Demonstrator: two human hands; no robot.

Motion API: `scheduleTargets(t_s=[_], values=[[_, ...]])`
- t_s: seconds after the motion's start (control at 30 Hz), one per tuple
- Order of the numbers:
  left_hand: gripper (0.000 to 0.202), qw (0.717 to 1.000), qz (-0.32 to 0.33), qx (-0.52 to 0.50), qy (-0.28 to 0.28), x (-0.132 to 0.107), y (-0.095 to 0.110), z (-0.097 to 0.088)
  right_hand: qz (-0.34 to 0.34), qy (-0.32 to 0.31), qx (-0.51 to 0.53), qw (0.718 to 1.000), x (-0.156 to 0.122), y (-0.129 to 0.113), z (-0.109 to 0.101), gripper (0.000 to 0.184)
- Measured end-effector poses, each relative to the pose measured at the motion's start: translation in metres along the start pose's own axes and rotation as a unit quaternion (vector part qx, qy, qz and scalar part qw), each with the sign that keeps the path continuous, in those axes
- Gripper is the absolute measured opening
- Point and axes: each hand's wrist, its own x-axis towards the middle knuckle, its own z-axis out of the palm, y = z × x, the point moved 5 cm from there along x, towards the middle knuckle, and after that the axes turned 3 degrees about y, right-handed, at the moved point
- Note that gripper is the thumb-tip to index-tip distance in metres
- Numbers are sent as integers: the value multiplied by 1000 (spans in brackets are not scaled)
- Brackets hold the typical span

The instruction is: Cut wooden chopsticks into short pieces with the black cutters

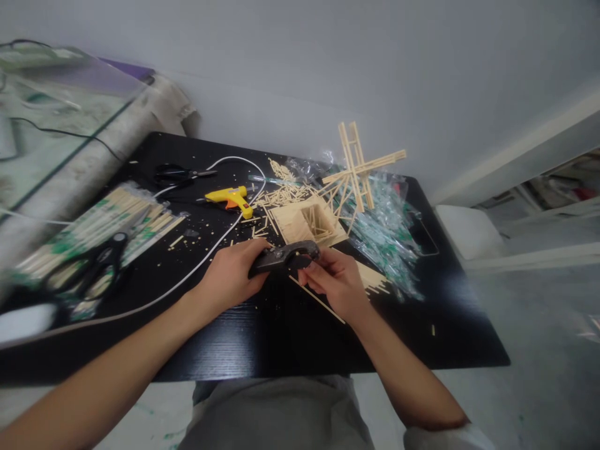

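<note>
My left hand (232, 275) grips dark cutters (285, 256) and my right hand (335, 281) pinches a thin stick (319, 300), at the black table (262, 344) middle beside a grey wall (328, 69).

A yellow glue gun (232, 200) lay on the black worktop (281, 337). Left of the glue gun sat a pile of wrapped chopsticks (100, 228) with scissors (100, 265) on top; right of it stood a wooden box (307, 222), and beyond that a stick windmill (359, 165).
</note>
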Motion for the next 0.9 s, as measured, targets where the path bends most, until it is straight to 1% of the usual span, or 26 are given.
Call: scheduleTargets(t_s=[0.13,0.23,0.3,0.37,0.43,0.57,0.67,0.9], values=[[25,1000,12,-2,-3,1,1,-2,9,-44,30,999,2,1,2,28],[27,1000,15,-10,-8,1,2,-2,29,-63,49,996,3,5,2,28],[22,1000,12,-13,-16,1,4,-2,47,-70,62,995,3,8,2,29],[14,1000,5,-8,-19,0,5,-3,58,-74,72,993,2,11,2,31],[7,1000,-5,5,-21,0,5,-3,63,-74,75,992,1,13,1,32],[3,999,-19,34,-25,0,3,-3,58,-63,80,993,2,15,1,28],[6,999,-15,35,-24,1,1,-3,54,-57,75,994,3,14,1,28],[23,999,6,-24,-36,3,3,-3,57,-90,75,991,4,11,5,35]])
